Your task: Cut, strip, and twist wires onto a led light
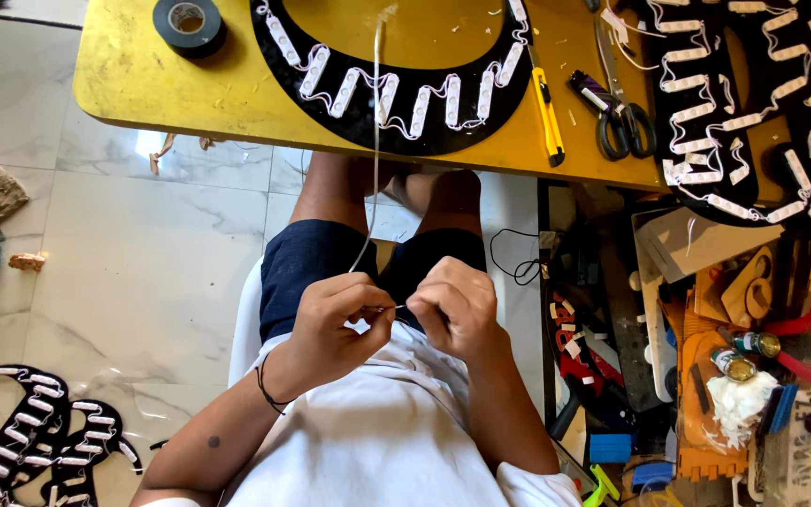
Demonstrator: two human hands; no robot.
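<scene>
A thin white wire runs from the black curved panel on the yellow table down to the lap, its long axis almost straight toward the person. Its end lies between both hands – the left hand pinches it at the fingertips, the right hand curls shut against it (equally near), both held close over the white shirt

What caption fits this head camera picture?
Both hands, left hand and right hand, pinch a thin white wire below a yellow table.
</scene>
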